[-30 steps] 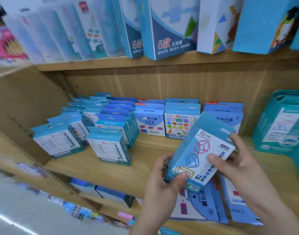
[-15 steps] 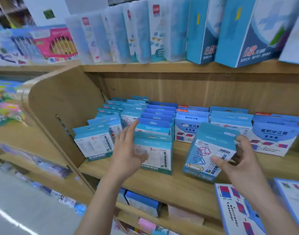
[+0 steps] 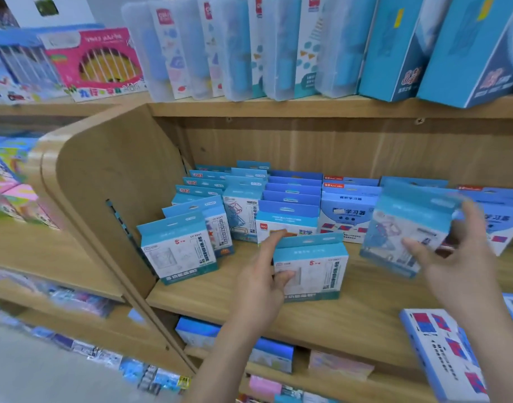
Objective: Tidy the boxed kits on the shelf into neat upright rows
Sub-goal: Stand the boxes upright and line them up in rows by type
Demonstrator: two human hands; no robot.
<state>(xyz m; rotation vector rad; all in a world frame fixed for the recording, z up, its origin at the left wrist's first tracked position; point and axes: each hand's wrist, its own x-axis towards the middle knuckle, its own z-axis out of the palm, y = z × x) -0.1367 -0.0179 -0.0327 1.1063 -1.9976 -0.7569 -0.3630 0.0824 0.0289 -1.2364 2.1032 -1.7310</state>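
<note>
Several blue-and-white boxed kits (image 3: 293, 205) stand in rows on the wooden shelf (image 3: 351, 312). One teal-topped kit (image 3: 316, 269) stands alone at the front of the shelf; my left hand (image 3: 264, 286) grips its left edge, thumb on the front face and fingers behind. My right hand (image 3: 458, 257) holds another kit (image 3: 406, 231) with a cube drawing, upright and just above the shelf, in front of the right-hand row. That kit is blurred. A further kit (image 3: 176, 251) stands at the front left, beside the shelf's side panel.
A curved wooden side panel (image 3: 109, 199) closes the shelf on the left. The shelf above carries tall clear cases (image 3: 249, 48) and blue boxes (image 3: 394, 53). Flat blue kits (image 3: 444, 353) lie at the lower right. More boxes (image 3: 272, 356) sit on the shelf below.
My left hand let go of the cube kit, reached left and took hold of the front teal kit, which now stands further forward. My right hand keeps the cube kit, shifted rightwards.
</note>
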